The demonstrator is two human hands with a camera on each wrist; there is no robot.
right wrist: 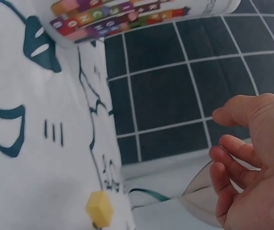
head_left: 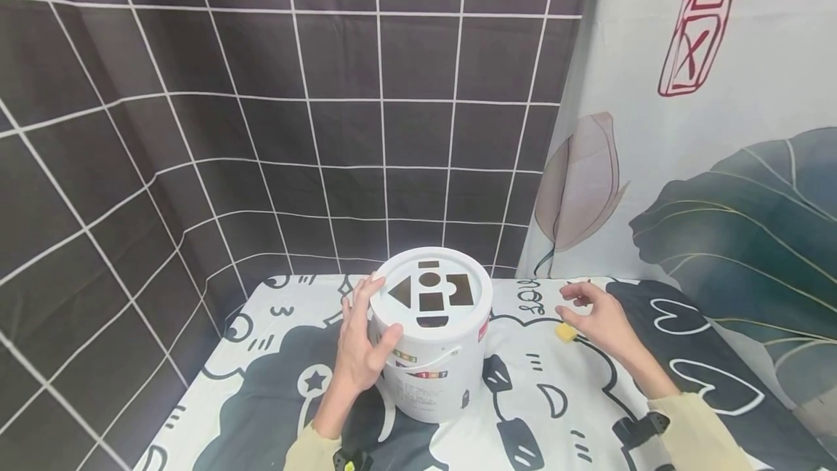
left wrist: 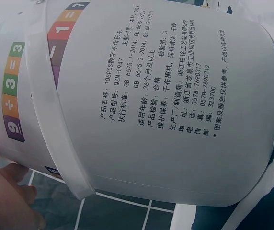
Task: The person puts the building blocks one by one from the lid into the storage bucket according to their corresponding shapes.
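A white lidded bucket (head_left: 428, 391) stands upright on the printed cloth. Its lid (head_left: 400, 317) has a triangle, a circle, rectangles and a notched shape cut through it. My left hand (head_left: 360, 355) rests against the bucket's left side, fingers spread along the lid's rim and thumb at the front of it. Coloured number tiles and small printed text show on the bucket wall (left wrist: 151, 158) in the left wrist view. To the right, my right hand (head_left: 598, 322) hovers with loosely bent fingers and nothing between them. A yellow block (head_left: 566, 332) lies just below its fingertips.
A black-and-white cartoon cloth (head_left: 543, 362) covers the table. Behind it hangs a dark curtain (head_left: 418, 129) with a white grid, and a pale leaf-print curtain (head_left: 588, 187) hangs at the right. The bucket's white handle (left wrist: 55, 129) hangs across its front.
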